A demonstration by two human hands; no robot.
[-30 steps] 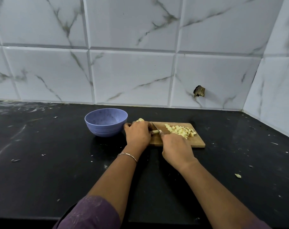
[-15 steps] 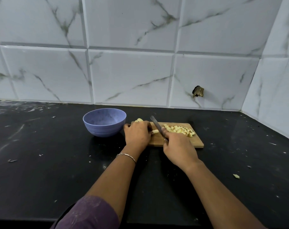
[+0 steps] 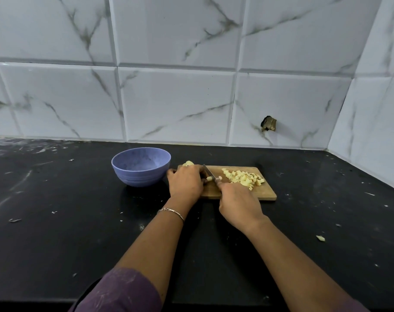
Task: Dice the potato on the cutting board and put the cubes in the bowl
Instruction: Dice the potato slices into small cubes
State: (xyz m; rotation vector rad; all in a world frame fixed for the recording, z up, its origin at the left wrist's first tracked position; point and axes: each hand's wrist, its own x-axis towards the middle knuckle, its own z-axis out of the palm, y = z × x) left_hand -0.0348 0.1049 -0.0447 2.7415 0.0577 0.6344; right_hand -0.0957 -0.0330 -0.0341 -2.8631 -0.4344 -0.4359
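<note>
The right grip is closed round the handle of a knife, the handle itself hidden inside the fist. The narrow grey blade runs away from the person and to the left, with its edge down across a potato strip.

The left grip lies knuckles up just left of the blade, fingers curled over the near end of that strip and pinning it to the cutting board. The strip is pale yellow, peeled and squarish in section. Only its short right end shows beyond the fingers. A small cut piece lies just right of the blade.

Further right on the board sits a loose heap of potato cubes, pale yellow, small and uneven, a few with brownish edges. Behind the left knuckles, at the board's far left corner, a lump of uncut potato peeks out.

The board is light wood and lies flat on the black worktop. A blue-violet ribbed bowl stands upright just left of the board, near the left grip. A thin bracelet circles the left wrist, and a purple sleeve shows at the bottom edge. One stray potato bit lies on the worktop well to the right. White marble-veined tiles back the worktop, one with a broken hole.
</note>
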